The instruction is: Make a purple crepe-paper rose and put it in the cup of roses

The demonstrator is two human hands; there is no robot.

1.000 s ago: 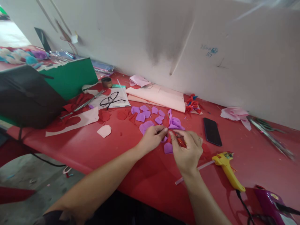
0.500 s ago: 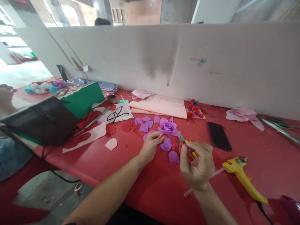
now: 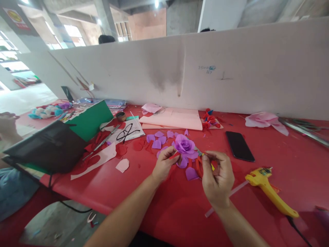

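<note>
- Head view: the left hand pinched a small red strip between thumb and fingertips, just beside the purple flower that lay on the red tabletop.
- The right hand was curled shut around small scissors, whose tip pointed at the flower's edge; half a second before, the tool sat a little further from the flower and the hand was higher off the tabletop.
- The left hand had barely shifted since then, keeping its grip on the strip.
- The flower lay face up in both pictures; a second ago it was seen on edge between the two hands.
- Loose purple petals lay behind and under the flower, with one more between the hands.
- A phone lay right of the flower, and a yellow glue gun nearer the right wrist.
- The camera had tilted up, showing more of the white wall.
</note>
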